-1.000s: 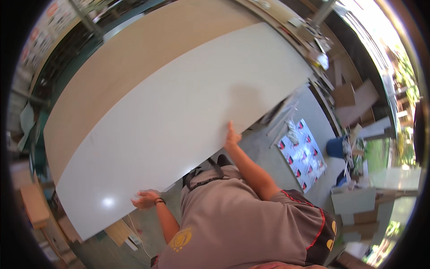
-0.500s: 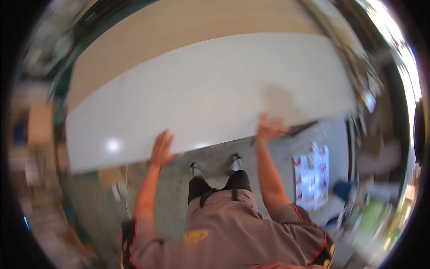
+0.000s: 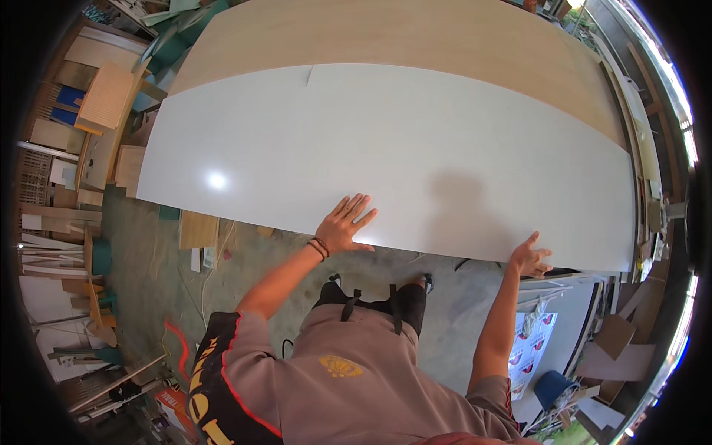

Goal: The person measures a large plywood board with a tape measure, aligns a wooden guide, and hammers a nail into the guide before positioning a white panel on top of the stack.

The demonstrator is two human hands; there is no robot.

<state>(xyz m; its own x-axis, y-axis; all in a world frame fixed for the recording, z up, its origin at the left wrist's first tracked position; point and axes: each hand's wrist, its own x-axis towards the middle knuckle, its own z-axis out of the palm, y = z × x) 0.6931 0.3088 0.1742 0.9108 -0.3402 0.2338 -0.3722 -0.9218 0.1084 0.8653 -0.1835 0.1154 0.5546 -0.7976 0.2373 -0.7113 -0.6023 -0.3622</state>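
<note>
A long, glossy white panel (image 3: pixel 334 141) lies across in front of me. My left hand (image 3: pixel 343 224) rests open on its near edge, left of the middle, fingers spread on the white surface and a dark bracelet on the wrist. Farther right along that edge is my right hand (image 3: pixel 529 258), touching the panel. Its fingers are apart and partly bent, with one pointing up over the white face. Under the panel and beyond it shows a light brown plywood sheet (image 3: pixel 400 37). Neither hand holds anything loose.
Concrete floor (image 3: pixel 245 297) shows between my body and the panel. On the right are a patterned sheet (image 3: pixel 528 345), a blue bucket (image 3: pixel 552 387) and boards along the side. Shelving with wood pieces (image 3: pixel 63 259) lines the left. A red strap-like piece (image 3: pixel 178 345) lies at lower left.
The view has turned and steadied. Both hands are farther right in the picture, the right one now lower at the panel's edge. My left hand stays open on the near edge.
</note>
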